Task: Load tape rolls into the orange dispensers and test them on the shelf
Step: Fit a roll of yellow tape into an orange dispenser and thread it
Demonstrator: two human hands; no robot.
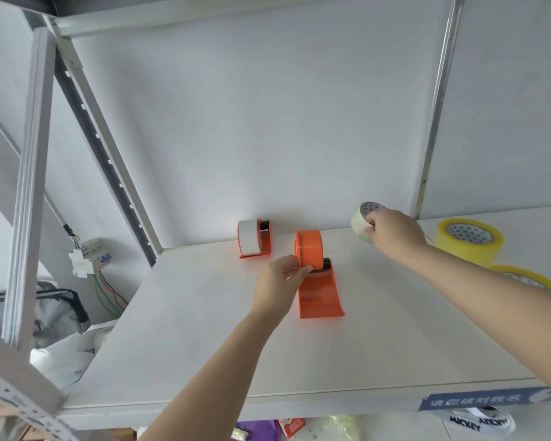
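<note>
Centrally, the left hand (283,275) is pinching the lower left edge of the round drum of a bright orange plastic tape dispenser (315,272), thumb and fingertips closed on its rim. That dispenser is lying on the white shelf (204,329), its curved orange tongue pointing toward the camera and a black roller showing just below the drum.

Farther right and toward the back wall, the right hand (392,232) is gripping a pale, off-white roll of tape (363,222), fingers wrapped over its outer band. The roll is tilted, its cardboard core facing up and left; the core is printed with a small repeating triangle pattern, too fine to read as words. Whether the roll is touching the shelf cannot be told.

Left of the held dispenser, near the back edge of the shelf, a second orange dispenser (255,238) is standing with a whitish roll already seated in it.

At the right end of the shelf, two wide yellow translucent tape rolls (468,246) are sitting one in front of the other, the nearer one partly hidden by the right forearm; the farther core carries the same triangle print.

Below the shelf's front lip, a blue label (477,401) is showing white Chinese characters, blurred, and a white band (477,423) beneath it is reading "MICKEY" in black letters, printed twice, both upside down and one reversed.
</note>
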